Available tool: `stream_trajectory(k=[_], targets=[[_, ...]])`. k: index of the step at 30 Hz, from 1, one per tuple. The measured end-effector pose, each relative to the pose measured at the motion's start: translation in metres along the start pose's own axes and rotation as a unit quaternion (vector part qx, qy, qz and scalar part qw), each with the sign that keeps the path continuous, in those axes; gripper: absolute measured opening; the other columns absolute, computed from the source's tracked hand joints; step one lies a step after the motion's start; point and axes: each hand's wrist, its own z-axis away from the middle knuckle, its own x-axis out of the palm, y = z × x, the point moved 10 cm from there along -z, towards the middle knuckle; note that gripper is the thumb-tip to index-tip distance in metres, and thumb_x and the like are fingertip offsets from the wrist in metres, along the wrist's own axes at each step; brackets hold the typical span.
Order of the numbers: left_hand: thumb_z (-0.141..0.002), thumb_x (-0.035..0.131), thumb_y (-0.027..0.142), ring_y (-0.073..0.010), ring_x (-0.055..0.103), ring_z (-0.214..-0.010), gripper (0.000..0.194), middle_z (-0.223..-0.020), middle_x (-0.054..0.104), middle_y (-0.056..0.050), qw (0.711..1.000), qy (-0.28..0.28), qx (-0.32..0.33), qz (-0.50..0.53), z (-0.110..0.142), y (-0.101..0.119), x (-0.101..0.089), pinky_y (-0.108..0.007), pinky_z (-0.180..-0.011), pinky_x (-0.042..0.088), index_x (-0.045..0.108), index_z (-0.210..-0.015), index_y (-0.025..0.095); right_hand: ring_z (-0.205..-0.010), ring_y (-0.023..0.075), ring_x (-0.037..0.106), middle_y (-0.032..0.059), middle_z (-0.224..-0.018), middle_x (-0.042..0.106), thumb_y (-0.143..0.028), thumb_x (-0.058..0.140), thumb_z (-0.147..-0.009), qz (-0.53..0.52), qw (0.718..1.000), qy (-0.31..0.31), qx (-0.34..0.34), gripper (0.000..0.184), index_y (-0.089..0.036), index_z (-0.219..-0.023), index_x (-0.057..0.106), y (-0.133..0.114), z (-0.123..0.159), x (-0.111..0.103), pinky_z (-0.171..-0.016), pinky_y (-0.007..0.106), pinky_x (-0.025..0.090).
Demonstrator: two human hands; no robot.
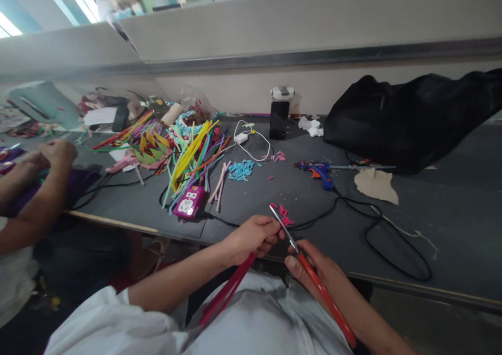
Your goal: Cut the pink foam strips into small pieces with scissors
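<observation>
My left hand (254,237) is closed around pink-red pipe cleaners (229,287), whose long ends hang down toward my lap. My right hand (319,268) grips a pair of snips (319,282) with long red handles and narrow metal blades. The blades point up and left, right beside the fingertips of my left hand. Just beyond, short cut pink pieces (283,211) lie on the grey table (251,203). A pile of short blue pieces (241,170) sits farther back, with a few pale pink pieces (280,156) near it.
Long multicoloured pipe cleaners (192,156) lie left of centre, behind a purple power box (190,202). A blue glue gun (319,172) trails a black cord (366,235) on the right. A phone (278,119) and black bag (392,119) stand behind. A co-worker's hands (50,153) are at left.
</observation>
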Motion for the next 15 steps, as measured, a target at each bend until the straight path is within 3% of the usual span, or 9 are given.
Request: stream_trajectory(k=[15], targets=[[-0.075, 0.066, 0.051, -0.0017, 0.018, -0.042, 0.038, -0.058, 0.030, 0.010, 0.999, -0.037, -0.018, 0.012, -0.013, 0.003, -0.003, -0.020, -0.041, 0.008, 0.056, -0.080, 0.015, -0.062, 0.0128, 0.055, -0.0012, -0.070, 0.060, -0.059, 0.049, -0.086, 0.007, 1.000, 0.017, 0.010, 0.040, -0.020, -0.087, 0.059, 0.013, -0.021, -0.007, -0.059, 0.023, 0.044]])
